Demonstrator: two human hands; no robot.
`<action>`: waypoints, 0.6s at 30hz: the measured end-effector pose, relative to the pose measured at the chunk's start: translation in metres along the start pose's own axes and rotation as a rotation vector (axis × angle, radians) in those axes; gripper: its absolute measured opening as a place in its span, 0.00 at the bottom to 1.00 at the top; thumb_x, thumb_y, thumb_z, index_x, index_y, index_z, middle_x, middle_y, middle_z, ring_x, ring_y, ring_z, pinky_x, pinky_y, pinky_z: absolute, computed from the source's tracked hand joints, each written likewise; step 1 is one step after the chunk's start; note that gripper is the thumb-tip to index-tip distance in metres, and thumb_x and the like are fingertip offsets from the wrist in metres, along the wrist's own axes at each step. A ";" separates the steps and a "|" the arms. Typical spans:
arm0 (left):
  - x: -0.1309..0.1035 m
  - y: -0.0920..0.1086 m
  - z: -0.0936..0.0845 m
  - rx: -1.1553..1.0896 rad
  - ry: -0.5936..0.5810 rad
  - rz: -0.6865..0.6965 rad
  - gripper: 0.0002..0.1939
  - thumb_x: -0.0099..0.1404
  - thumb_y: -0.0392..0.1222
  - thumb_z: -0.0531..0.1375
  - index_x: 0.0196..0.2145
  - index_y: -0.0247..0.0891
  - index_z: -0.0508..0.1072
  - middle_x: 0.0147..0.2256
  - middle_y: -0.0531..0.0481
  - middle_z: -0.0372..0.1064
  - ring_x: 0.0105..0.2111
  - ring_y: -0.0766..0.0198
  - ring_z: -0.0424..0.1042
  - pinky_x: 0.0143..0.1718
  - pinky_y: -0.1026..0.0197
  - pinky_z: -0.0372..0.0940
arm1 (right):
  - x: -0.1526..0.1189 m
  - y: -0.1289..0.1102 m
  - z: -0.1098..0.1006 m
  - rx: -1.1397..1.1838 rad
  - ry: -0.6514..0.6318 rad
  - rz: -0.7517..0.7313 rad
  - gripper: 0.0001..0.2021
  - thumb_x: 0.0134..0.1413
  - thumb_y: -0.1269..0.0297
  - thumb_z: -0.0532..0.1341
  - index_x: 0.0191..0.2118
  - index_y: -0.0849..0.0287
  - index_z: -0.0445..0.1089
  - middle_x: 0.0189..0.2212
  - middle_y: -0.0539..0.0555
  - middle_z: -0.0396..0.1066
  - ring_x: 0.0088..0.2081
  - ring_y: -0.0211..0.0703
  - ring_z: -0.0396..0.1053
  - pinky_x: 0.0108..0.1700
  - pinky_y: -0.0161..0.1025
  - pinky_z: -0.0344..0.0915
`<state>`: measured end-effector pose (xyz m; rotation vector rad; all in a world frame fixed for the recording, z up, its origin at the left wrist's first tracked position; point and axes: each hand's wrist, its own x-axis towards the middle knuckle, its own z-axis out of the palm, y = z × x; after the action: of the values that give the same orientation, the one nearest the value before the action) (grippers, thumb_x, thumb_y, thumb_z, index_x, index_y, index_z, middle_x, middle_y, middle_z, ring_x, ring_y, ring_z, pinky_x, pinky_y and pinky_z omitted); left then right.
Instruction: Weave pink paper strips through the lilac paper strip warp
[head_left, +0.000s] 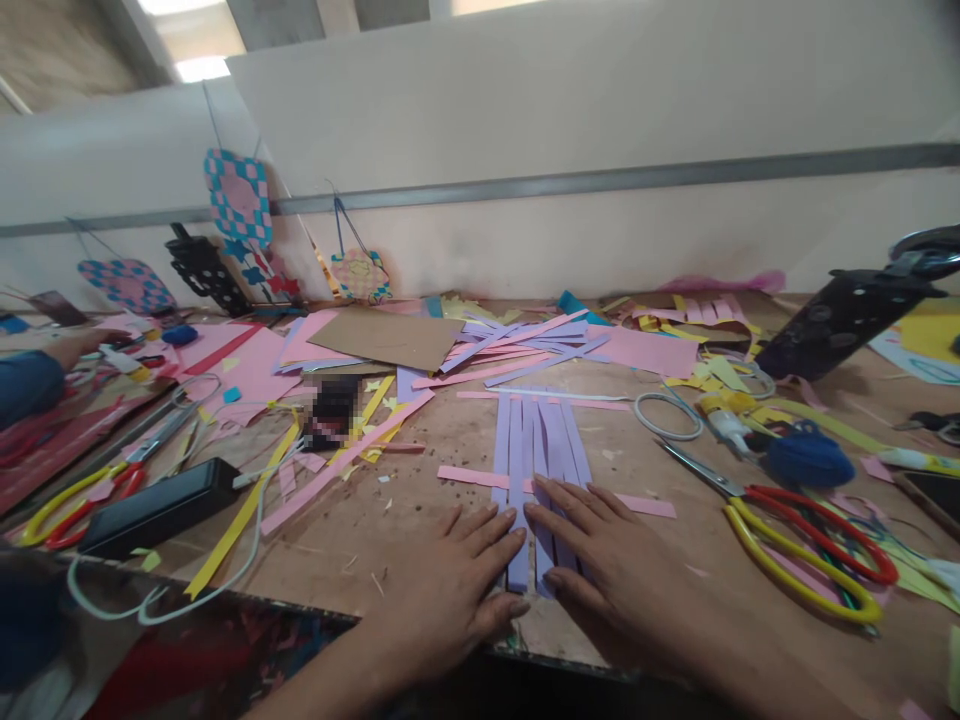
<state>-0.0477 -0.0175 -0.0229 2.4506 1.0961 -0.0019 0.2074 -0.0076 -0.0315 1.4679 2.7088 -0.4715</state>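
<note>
In the head view, both hands lie palm down over a row of purple strips (516,450) at the front of the table (405,560). The left hand (476,560) and right hand (592,535) are side by side with fingers extended, closed on nothing, their fingertips pressing the paper from above.

The strips look like thin paper: very light, bendy, quick to crease or slide, and easily torn if tugged. I'd pinch them by their near ends, or steady them flat where the pink crosses.

I count about five purple strips, though they overlap and the hands cover part of them. Two pink strips run crosswise: a near pink strip (472,476) just ahead of the hands and a far pink strip (611,405) by the far ends. There are two pairs of scissors (742,492), one at each side, and three checked hangings (238,197) along the wall.
</note>
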 end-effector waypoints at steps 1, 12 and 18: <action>0.000 0.000 -0.001 -0.011 -0.008 -0.008 0.31 0.79 0.58 0.53 0.74 0.46 0.58 0.74 0.47 0.50 0.74 0.50 0.50 0.73 0.39 0.46 | 0.000 0.000 0.000 -0.009 0.005 -0.001 0.30 0.69 0.56 0.59 0.73 0.50 0.60 0.76 0.57 0.45 0.74 0.63 0.49 0.71 0.71 0.50; 0.001 0.002 -0.007 -0.017 -0.043 -0.025 0.30 0.79 0.55 0.54 0.73 0.45 0.59 0.74 0.45 0.48 0.74 0.50 0.49 0.73 0.36 0.44 | -0.005 0.005 0.006 -0.037 0.085 -0.026 0.28 0.68 0.56 0.59 0.71 0.52 0.64 0.75 0.57 0.50 0.73 0.62 0.53 0.70 0.70 0.54; 0.003 0.002 -0.007 -0.009 -0.011 -0.024 0.29 0.78 0.53 0.57 0.71 0.46 0.62 0.74 0.45 0.50 0.73 0.49 0.51 0.73 0.37 0.46 | -0.007 0.005 -0.001 -0.001 0.075 -0.022 0.28 0.69 0.55 0.59 0.71 0.52 0.64 0.74 0.56 0.52 0.72 0.60 0.55 0.71 0.69 0.54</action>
<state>-0.0456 -0.0143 -0.0164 2.4264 1.1175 -0.0179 0.2155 -0.0108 -0.0303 1.4865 2.7843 -0.4249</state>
